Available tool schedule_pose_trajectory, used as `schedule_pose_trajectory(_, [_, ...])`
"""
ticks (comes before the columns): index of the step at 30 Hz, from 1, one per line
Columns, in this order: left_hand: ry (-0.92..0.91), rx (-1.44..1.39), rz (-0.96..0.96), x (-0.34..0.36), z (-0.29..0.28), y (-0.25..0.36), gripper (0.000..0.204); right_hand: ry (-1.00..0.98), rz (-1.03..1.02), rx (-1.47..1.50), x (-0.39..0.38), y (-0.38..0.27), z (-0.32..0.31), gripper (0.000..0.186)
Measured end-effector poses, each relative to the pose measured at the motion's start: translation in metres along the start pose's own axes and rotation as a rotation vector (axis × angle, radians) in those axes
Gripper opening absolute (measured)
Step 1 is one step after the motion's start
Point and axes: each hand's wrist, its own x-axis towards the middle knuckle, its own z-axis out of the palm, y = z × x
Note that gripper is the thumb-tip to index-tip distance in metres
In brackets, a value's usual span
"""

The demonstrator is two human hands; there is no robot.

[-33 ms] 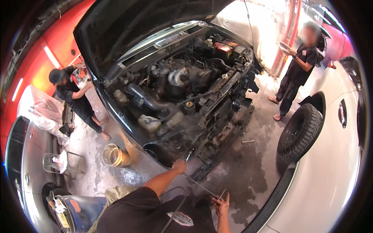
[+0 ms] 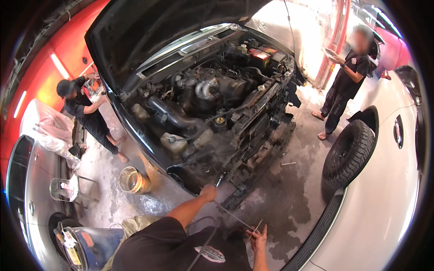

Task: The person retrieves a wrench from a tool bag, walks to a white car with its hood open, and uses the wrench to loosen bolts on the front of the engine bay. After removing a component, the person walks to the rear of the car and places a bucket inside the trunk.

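My left hand (image 2: 208, 193) is closed on a short shiny metal tool (image 2: 219, 181), whose far end points at the front corner of the dark car (image 2: 144, 135). Low and to the right, my right hand (image 2: 258, 238) grips the crossbar of a thin T-handle wrench (image 2: 235, 217). The wrench's long shaft slants up and left to just beside my left hand; whether it joins the shiny tool is hidden. Ahead, the engine bay (image 2: 212, 90) lies exposed under the raised hood (image 2: 153, 22). The bare front frame (image 2: 260, 158) shows without a bumper.
A yellowish bucket (image 2: 134, 180) and a clear stool (image 2: 68, 188) stand on the left floor. A person (image 2: 86, 108) works at the car's left side; another person (image 2: 350, 77) stands at right. A white car (image 2: 384, 189) with a big tire (image 2: 348, 156) flanks the right. A rod (image 2: 288, 163) lies on the floor.
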Motion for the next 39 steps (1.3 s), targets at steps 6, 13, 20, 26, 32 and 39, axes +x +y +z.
schedule_pose_trajectory(6, [-0.028, -0.045, -0.021, 0.013, -0.010, 0.005, 0.032, -0.182, 0.374, -0.013, 0.035, 0.003, -0.024, 0.050])
schedule_pose_trajectory(13, [-0.079, -0.020, 0.028, 0.010, -0.014, 0.001, 0.035, -0.082, -0.505, -0.989, 0.035, 0.009, -0.015, 0.032])
schedule_pose_trajectory(20, [-0.092, 0.015, -0.009, 0.019, -0.009, 0.000, 0.034, -0.180, 0.261, -0.351, 0.041, 0.009, -0.025, 0.021])
schedule_pose_trajectory(26, [-0.082, 0.097, -0.025, 0.003, -0.027, 0.028, 0.035, -0.049, -0.659, -1.119, 0.027, 0.028, -0.025, 0.019])
schedule_pose_trajectory(32, [-0.141, 0.125, 0.000, 0.013, -0.018, 0.016, 0.034, 0.039, -0.469, -1.241, 0.017, 0.018, -0.017, 0.027])
schedule_pose_trajectory(39, [-0.126, 0.150, 0.141, 0.019, -0.014, 0.003, 0.035, -0.155, 0.089, 0.034, 0.014, 0.024, -0.035, 0.047])
